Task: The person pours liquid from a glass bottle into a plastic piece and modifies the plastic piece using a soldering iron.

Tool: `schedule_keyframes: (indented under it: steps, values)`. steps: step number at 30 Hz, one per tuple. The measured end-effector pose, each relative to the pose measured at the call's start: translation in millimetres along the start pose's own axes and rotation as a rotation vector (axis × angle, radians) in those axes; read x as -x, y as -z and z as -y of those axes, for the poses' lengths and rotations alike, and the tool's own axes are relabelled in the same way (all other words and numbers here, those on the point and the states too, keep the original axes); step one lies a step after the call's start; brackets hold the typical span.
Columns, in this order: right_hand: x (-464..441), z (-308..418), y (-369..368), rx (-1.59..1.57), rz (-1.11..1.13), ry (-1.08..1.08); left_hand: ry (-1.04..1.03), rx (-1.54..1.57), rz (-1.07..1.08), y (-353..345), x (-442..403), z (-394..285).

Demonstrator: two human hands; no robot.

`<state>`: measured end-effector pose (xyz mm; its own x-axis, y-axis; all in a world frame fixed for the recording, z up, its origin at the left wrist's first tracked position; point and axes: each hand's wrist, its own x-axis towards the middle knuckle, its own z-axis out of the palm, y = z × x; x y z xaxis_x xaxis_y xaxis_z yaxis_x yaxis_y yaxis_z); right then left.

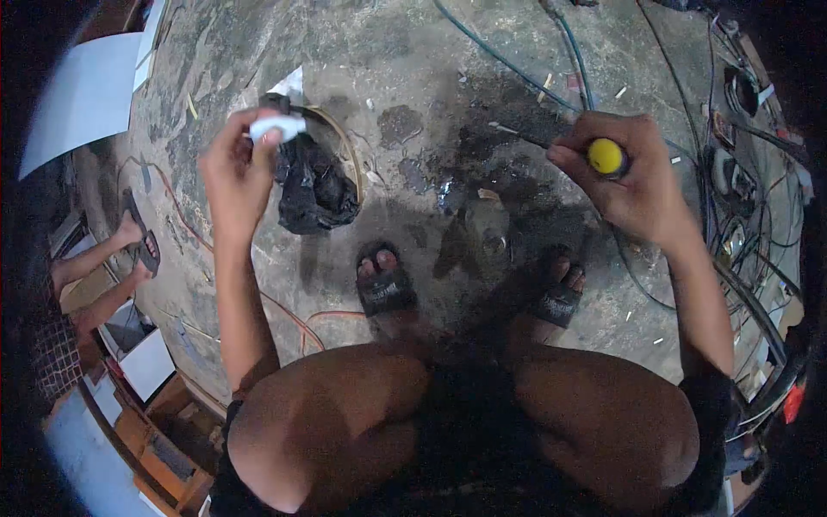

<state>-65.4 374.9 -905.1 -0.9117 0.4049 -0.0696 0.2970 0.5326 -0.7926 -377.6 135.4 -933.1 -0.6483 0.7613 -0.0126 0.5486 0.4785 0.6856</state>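
Note:
My left hand (241, 172) is closed on a small white object (277, 128), pinched between thumb and fingers. Motion blurs the object, and I cannot make out its kind. Just below and beyond that hand, a black plastic bag (314, 202) lies on the floor, with a thin curved band (349, 151) along its right edge. My right hand (633, 177) is wrapped round a screwdriver (607, 158); the yellow end of its handle faces me. Its thin shaft points left over a dark wet patch, and nothing touches the tip.
Stained concrete floor (405, 52) carries small scraps and wet spots. Cables and hoses (715, 172) tangle on the right, and an orange cord (284, 314) runs at left. Another person's feet (138, 241) are at far left, near wooden drawers (172, 444). My sandalled feet (385, 280) stand below.

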Motion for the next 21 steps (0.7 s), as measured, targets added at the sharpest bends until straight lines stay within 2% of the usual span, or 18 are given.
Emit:
schedule_keyframes:
  steps: [3,6,9,12,13,16,19,21]
  values:
    - [10.3,-0.3,-2.8,-0.142,-0.086,-0.081,0.004,0.494,0.064,-30.9,18.8,-19.5]
    - [11.6,17.6,-16.1,-0.257,-0.167,-0.044,0.115,0.757,0.117,-47.0,26.0,-57.0]
    - [10.0,36.5,-18.5,-0.229,-0.195,0.063,0.039,0.841,0.277,-45.7,28.1,-67.7]
    - [10.1,44.3,-20.0,-0.158,-0.210,0.192,-0.159,0.652,0.217,-45.2,37.2,-86.6]
    - [10.4,46.6,-19.2,-0.115,-0.217,0.231,-0.362,0.549,0.180,-44.0,32.7,-92.0]
    - [9.7,52.4,-17.0,-0.063,-0.233,0.323,-0.395,0.558,0.080,-44.7,36.9,-107.6]
    - [10.5,52.9,-18.5,-0.024,-0.264,0.394,-0.493,0.321,0.000,-38.2,37.5,-108.1]
    - [9.7,53.4,-19.1,0.002,-0.270,0.433,-0.564,0.300,-0.034,-37.7,37.0,-108.9]
